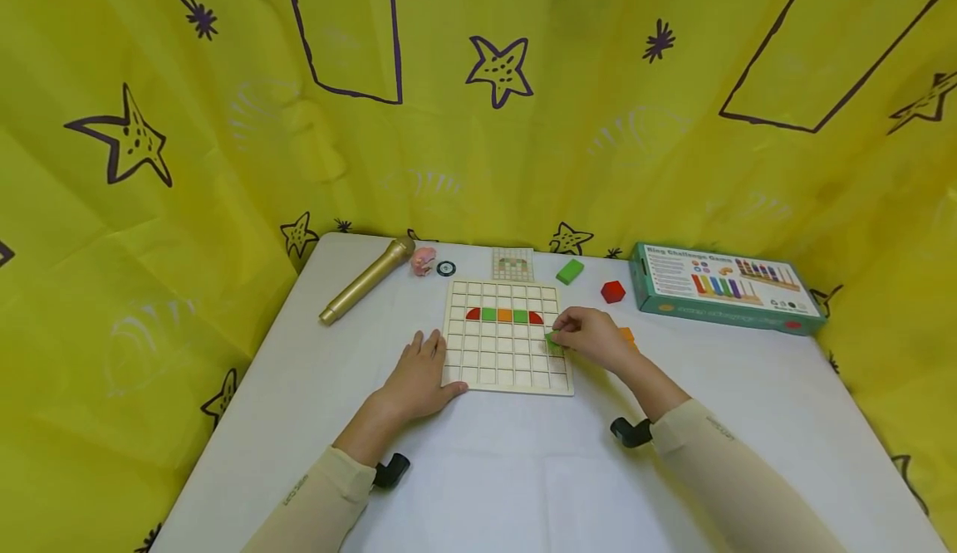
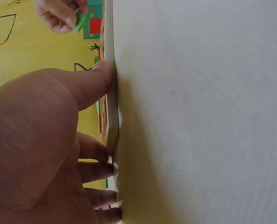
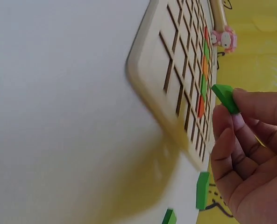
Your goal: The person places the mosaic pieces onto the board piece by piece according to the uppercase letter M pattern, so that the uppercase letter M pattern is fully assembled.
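Head view: my right hand (image 1: 591,335) pinches a green tile (image 1: 552,338) over the grid board (image 1: 508,370); my flat left hand (image 1: 420,374) steadies it, or the board may slide.

Gold microphone (image 1: 366,281), pink toy (image 1: 423,260), red block (image 1: 612,291), game box (image 1: 723,287).

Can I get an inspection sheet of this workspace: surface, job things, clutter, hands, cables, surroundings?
Surface: white table.
Job things: wooden grid board with a row of red, green and orange pieces; small green piece above its right edge.
Clutter: gold microphone, pink toy, green block, red block, game box.
Hands: left hand rests against board's left edge; right hand pinches green piece.
Cables: nothing seen.
Surroundings: yellow star-print cloth.
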A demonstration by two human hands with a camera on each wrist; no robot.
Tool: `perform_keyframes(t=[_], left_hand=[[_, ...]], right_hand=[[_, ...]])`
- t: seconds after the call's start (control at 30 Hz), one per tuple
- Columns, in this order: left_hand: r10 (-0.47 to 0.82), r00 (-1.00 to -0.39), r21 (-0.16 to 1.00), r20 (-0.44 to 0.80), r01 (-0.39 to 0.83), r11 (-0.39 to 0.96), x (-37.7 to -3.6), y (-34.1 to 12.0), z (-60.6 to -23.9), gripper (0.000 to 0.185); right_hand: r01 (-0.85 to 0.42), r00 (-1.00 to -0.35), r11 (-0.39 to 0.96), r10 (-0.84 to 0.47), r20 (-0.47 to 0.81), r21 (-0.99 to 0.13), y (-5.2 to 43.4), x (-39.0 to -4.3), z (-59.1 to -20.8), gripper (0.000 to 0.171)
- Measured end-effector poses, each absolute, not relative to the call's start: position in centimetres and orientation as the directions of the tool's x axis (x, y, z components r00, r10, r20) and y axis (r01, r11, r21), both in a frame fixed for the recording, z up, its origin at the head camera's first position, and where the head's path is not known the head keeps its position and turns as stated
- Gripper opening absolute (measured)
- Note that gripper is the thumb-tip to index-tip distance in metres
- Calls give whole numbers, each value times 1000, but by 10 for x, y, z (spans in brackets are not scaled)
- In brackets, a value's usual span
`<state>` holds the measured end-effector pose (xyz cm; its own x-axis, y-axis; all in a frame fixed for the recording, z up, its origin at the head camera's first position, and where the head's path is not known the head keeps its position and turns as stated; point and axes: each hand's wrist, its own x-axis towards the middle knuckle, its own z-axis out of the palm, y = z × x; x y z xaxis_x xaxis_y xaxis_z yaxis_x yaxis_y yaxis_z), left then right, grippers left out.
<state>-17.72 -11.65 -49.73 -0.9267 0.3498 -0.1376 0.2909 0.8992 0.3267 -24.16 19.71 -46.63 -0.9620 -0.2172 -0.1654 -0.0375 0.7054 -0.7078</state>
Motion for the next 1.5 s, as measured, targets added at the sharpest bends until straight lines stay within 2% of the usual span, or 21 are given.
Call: perform_keyframes(t=[0.43,1.0,1.5], left_hand=[[346,-928,317,-139,289,903,-178,-118,-498,90],[352,-926,325,-136,294,899,-177,-117,-497,90],[356,-924,294,-143,304,906,-179,-117,-499,91]], right_hand=[[-66,-968,660,-224,-111,-748,147,-259,-470,15],[-110,-949,649,-294,-114,-753,99,-275,-477,12],[-99,-948,652,-292,-128,-752,79,-279,-487,13]])
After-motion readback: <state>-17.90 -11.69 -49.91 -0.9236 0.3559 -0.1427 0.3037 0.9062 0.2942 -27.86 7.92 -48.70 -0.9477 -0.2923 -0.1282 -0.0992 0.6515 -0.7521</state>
